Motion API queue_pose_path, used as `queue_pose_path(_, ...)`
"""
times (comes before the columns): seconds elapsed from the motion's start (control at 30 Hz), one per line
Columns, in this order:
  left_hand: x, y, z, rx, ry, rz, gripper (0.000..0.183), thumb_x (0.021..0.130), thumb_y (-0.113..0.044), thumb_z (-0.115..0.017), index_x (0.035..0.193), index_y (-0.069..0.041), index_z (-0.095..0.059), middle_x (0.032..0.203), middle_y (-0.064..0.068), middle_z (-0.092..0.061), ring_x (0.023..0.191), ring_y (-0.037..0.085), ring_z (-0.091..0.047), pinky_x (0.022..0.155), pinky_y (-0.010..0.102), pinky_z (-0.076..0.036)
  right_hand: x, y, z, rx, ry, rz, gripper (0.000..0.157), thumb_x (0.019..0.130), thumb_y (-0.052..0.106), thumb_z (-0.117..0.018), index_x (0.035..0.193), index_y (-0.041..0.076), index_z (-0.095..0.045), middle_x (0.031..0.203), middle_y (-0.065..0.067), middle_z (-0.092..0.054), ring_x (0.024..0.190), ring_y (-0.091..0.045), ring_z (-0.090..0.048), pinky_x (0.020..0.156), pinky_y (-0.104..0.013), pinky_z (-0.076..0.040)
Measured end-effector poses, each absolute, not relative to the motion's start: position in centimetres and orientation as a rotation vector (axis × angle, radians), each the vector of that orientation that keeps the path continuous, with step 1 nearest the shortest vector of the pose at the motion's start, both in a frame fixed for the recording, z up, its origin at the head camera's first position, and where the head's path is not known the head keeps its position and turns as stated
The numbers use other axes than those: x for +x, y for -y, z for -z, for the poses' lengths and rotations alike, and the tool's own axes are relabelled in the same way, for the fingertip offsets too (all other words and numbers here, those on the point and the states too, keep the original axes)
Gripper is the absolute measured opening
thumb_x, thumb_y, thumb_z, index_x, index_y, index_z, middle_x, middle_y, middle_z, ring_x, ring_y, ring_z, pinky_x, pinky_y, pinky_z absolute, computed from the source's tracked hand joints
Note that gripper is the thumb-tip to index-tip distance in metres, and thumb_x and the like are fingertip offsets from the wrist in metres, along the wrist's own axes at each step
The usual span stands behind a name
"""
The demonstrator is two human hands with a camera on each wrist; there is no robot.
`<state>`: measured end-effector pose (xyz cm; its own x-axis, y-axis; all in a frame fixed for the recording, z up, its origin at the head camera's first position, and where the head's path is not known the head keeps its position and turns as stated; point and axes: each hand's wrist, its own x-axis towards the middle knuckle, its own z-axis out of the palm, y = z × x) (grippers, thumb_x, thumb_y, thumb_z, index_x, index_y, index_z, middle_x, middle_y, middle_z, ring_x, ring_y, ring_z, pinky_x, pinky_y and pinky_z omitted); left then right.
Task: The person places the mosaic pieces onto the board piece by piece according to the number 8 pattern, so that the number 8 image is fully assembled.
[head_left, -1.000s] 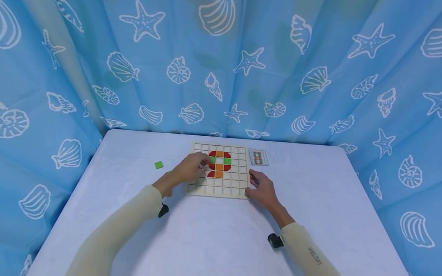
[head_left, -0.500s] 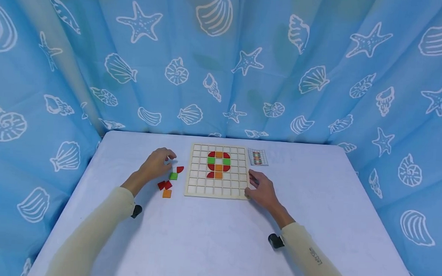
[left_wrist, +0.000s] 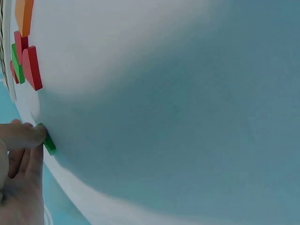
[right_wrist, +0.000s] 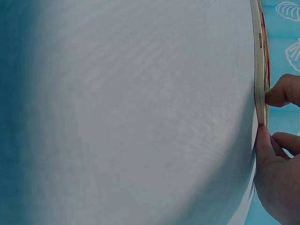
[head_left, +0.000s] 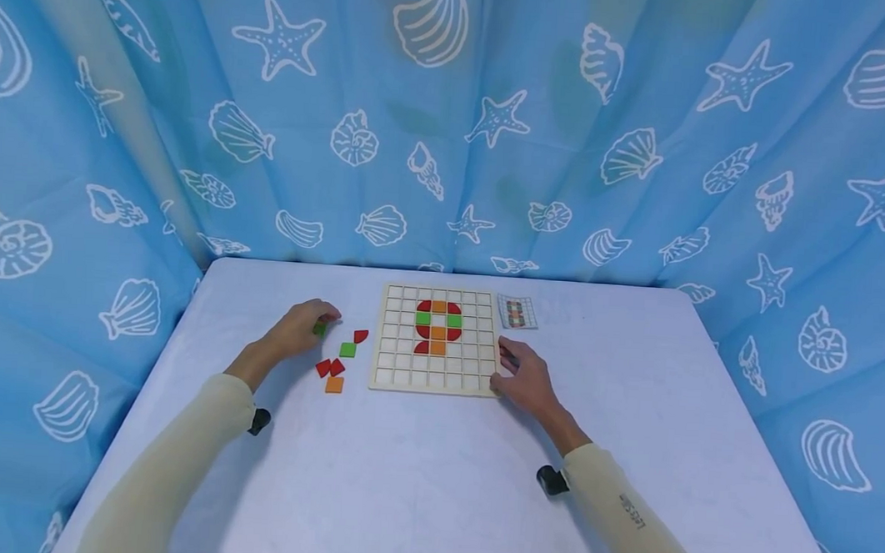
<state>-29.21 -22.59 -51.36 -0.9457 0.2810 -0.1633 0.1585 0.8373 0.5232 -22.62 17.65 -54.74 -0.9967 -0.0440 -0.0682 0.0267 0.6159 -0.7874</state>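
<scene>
My left hand (head_left: pixel 297 329) is left of the wooden grid board (head_left: pixel 400 362), pinching a green square tile (left_wrist: pixel 49 144) between thumb and fingers. In the left wrist view that tile is tilted on edge, close to the tabletop. My right hand (head_left: pixel 525 377) grips the board's right edge near its front corner, as the right wrist view also shows at the board's side (right_wrist: pixel 259 61). Red, orange and green tiles fill several cells in the board's middle. Beside the board lie a red quarter-round tile (head_left: pixel 361 336), a green square tile (head_left: pixel 348 350), red tiles (head_left: pixel 323 368) and an orange square tile (head_left: pixel 335 384).
A small pattern card (head_left: pixel 517 312) with a coloured grid design lies by the board's back right corner. A white cloth covers the table (head_left: pixel 417 484). Behind it and on both sides hangs a blue curtain (head_left: pixel 450 127) printed with shells and starfish.
My left hand has left the board, moved left and picked up the green square tile lying apart from the others. My right hand has stayed at the board's edge.
</scene>
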Motion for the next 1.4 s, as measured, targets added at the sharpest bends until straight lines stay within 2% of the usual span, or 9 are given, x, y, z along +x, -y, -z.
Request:
queue_pose_path(0.17,-29.3,23.0,51.1,0.313,-2.824,-0.712,0.049,0.082,0.003,-0.072,0.128,-0.005,-0.057,0.125,0.013,-0.056,0.121,0.032,-0.049,0.1,0.046,-0.045,-22.7,-17.5,54.7,-0.014,-2.754,1.343,0.073,0.08,0.007,-0.07,0.147,0.006,-0.041,0.134,-0.009,-0.051,0.125,-0.021,-0.052,0.1,-0.031,-0.044)
queue_pose_path(0.37,-29.4,24.0,51.4,0.249,-2.838,-0.763,0.042,0.086,-0.007,-0.073,0.124,-0.003,-0.058,0.115,0.014,-0.059,0.109,0.03,-0.056,0.097,0.044,-0.048,-22.6,-17.5,54.7,-0.008,-2.772,1.317,0.073,0.08,0.009,-0.069,0.147,0.007,-0.041,0.134,-0.009,-0.051,0.124,-0.021,-0.052,0.1,-0.032,-0.044)
queue_pose_path(0.83,-29.1,23.5,52.1,0.239,-2.847,-0.814,0.046,0.081,-0.005,-0.076,0.122,-0.002,-0.058,0.112,0.014,-0.06,0.104,0.03,-0.056,0.094,0.044,-0.05,-22.6,-17.7,54.6,-0.021,-2.771,1.325,0.072,0.08,0.007,-0.07,0.147,0.006,-0.041,0.133,-0.01,-0.051,0.124,-0.021,-0.052,0.101,-0.032,-0.043)
queue_pose_path(1.1,-28.4,20.7,51.6,0.212,-2.848,-0.873,0.049,0.079,-0.008,-0.077,0.123,-0.006,-0.057,0.111,0.011,-0.06,0.102,0.027,-0.055,0.09,0.04,-0.052,-22.7,-17.8,54.9,-0.016,-2.761,1.319,0.073,0.08,0.008,-0.07,0.147,0.006,-0.041,0.132,-0.01,-0.051,0.123,-0.021,-0.052,0.1,-0.032,-0.044)
queue_pose_path(1.4,-27.5,16.1,51.2,0.471,-2.823,-0.923,0.043,0.081,-0.01,-0.077,0.121,-0.005,-0.061,0.105,0.004,-0.061,0.094,0.021,-0.055,0.089,0.034,-0.052,-22.7,-17.7,54.8,-0.015,-2.763,1.329,0.072,0.081,0.009,-0.07,0.147,0.007,-0.041,0.133,-0.01,-0.051,0.124,-0.023,-0.052,0.099,-0.033,-0.044)
